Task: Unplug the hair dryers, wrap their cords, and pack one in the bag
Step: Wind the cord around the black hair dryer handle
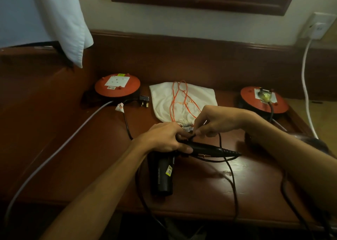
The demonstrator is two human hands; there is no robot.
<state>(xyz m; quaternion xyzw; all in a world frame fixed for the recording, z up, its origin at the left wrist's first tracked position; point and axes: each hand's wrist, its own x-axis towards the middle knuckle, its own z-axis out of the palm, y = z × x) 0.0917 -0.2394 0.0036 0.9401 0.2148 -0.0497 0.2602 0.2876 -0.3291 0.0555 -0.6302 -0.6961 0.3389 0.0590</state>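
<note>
A black hair dryer (pixel 162 174) lies on the wooden table (pixel 200 188), handle pointing right. My left hand (pixel 165 138) grips the dryer at the joint of body and handle. My right hand (pixel 214 121) pinches its black cord (pixel 230 174) just above the handle. The cord's plug (pixel 144 100) lies loose beside the left orange socket reel (pixel 117 86). A white drawstring bag (pixel 182 101) with orange strings lies flat behind my hands. A second dark dryer (pixel 313 142) shows partly behind my right forearm, its cord plugged into the right orange reel (pixel 262 98).
A grey cable (pixel 54 156) runs from the left reel off the table's front left. A white cable (pixel 305 86) hangs from a wall socket (pixel 318 27) at the right. A white towel (pixel 62 21) hangs at the upper left. A framed mirror (pixel 200 1) is above.
</note>
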